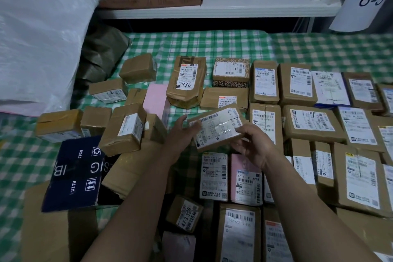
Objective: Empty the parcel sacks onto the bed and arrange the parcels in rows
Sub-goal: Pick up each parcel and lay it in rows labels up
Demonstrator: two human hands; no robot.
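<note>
Held parcel: kept above the bed — tilted, label up.
Right hand: fingers are curled round its lower right edge.
Left hand: fingers nearly straight, laid against its left end.
Rowed parcels: set to its right — labels up.
Loose parcels: scattered to its left.
White sack: seen well to its upper left.

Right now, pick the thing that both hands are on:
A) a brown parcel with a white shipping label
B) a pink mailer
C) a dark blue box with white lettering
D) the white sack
A: the left hand touches the left end of the brown parcel, and the right hand grips its near right edge, with the white label facing up.
</note>
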